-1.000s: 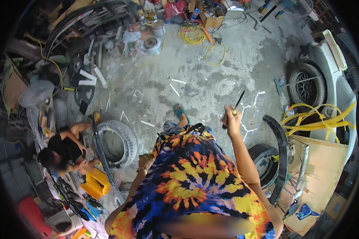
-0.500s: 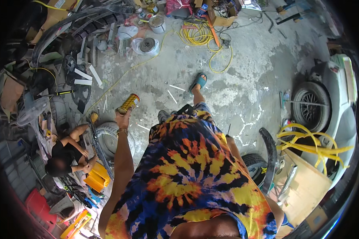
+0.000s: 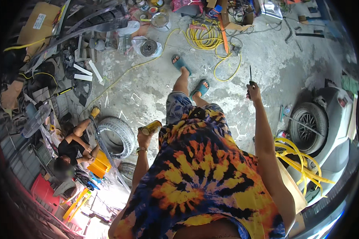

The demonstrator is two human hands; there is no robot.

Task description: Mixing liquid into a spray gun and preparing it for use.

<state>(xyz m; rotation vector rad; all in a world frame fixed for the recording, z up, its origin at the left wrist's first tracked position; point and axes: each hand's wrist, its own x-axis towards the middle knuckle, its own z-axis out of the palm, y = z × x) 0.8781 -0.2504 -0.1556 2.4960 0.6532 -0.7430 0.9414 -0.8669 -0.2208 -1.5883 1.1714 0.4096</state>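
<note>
Gripping a yellow metal can (image 3: 150,128) on its side, the fingers of the left hand (image 3: 144,139) stay closed round the smooth cylinder, which has swung a little lower and nearer the tie-dye shirt (image 3: 199,175) than half a second ago. Right of that shirt, the right hand (image 3: 253,91) has come back into view, closed on a thin dark rod (image 3: 250,74) pointing up. Beyond lie rough grey concrete floor (image 3: 147,91), a ribbed tyre (image 3: 117,136) left of the shirt, and coiled yellow hose (image 3: 205,38) ahead.
</note>
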